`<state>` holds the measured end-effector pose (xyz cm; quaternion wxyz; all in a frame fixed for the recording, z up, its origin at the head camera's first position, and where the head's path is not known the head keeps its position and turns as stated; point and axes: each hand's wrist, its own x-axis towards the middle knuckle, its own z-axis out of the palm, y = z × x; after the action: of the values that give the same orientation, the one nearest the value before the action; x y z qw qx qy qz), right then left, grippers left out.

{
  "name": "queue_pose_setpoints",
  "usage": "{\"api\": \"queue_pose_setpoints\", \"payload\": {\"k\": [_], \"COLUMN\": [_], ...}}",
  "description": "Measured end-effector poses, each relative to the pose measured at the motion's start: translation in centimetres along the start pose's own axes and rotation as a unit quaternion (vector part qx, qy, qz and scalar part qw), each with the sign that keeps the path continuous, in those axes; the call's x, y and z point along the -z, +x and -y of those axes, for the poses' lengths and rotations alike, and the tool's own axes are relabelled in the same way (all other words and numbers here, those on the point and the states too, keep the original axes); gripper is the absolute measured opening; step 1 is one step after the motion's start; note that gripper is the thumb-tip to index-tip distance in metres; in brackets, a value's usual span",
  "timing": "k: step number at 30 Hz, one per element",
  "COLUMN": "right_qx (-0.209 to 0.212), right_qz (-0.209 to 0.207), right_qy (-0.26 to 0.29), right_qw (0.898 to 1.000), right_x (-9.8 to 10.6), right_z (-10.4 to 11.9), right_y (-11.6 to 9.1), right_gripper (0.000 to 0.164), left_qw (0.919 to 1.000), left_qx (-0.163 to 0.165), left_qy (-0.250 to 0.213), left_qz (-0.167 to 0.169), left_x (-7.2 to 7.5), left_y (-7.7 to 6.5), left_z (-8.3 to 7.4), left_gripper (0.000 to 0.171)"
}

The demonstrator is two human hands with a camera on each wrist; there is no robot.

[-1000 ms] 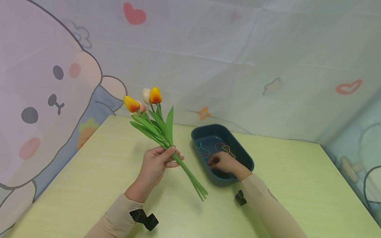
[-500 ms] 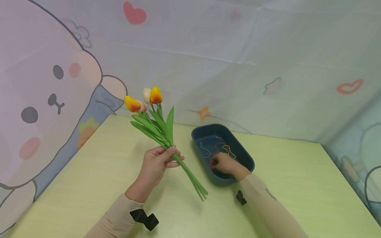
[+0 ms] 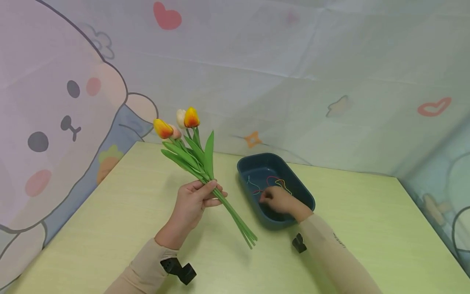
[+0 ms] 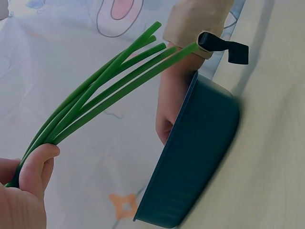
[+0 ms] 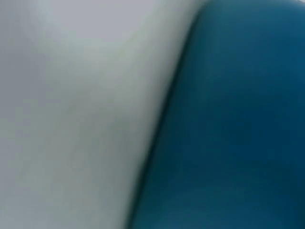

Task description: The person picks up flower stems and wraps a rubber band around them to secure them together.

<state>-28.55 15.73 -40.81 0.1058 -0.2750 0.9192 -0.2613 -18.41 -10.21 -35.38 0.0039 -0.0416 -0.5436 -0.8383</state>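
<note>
A bunch of tulips [image 3: 198, 157] slants across the centre of the head view, blooms at upper left, stem ends at lower right. The left hand [image 3: 191, 202] grips the stems, thumb and fingers pinching them. Right of the stems sits a dark blue tub [image 3: 260, 169] with the right hand [image 3: 280, 200] reaching into it. Its fingers are curled; whether they pinch anything, I cannot tell. Thin coloured loops lie in the tub: a yellow loop [image 3: 282, 187], a red loop [image 3: 271, 177] and a pale blue strand [image 3: 254, 185]. The right hand blocks part of the tub floor; in the left wrist view the tub's wall hides its fingertips. The right wrist view is too blurred to show more than a blue surface against grey.

Blooms are orange-yellow, white and pinkish, the leaves smooth and pointed; the tub is rounded at the corners. Beige sleeves [image 3: 147, 261] run off the bottom edge. Below lies a pale yellow-green table [image 3: 367, 220]; behind hangs a creased, cartoon-printed backdrop [image 3: 293, 41].
</note>
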Motion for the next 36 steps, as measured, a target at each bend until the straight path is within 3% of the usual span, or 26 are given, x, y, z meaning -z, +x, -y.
{"api": "queue_pose_setpoints", "payload": {"k": [9,16,36], "right_qx": [-0.009,-0.004,0.088], "right_qz": [-0.047,-0.061,-0.069], "right_qy": [0.041,0.065,0.153], "right_qw": [0.998,0.996,0.982], "right_x": [2.0,3.7,6.3], "right_z": [1.2,2.8,8.1], "right_y": [-1.0,-2.4,-8.0], "right_gripper": [0.014,0.015,0.011], "left_qw": [0.9998,0.9993,0.9949], "left_qx": [-0.002,0.003,0.019], "left_qy": [-0.011,-0.027,-0.071], "left_qz": [-0.016,-0.028,-0.069], "left_x": [0.1,0.1,0.3], "left_y": [0.0,0.1,0.5], "left_z": [-0.3,-0.3,-0.5], "left_gripper": [0.018,0.018,0.024]}}
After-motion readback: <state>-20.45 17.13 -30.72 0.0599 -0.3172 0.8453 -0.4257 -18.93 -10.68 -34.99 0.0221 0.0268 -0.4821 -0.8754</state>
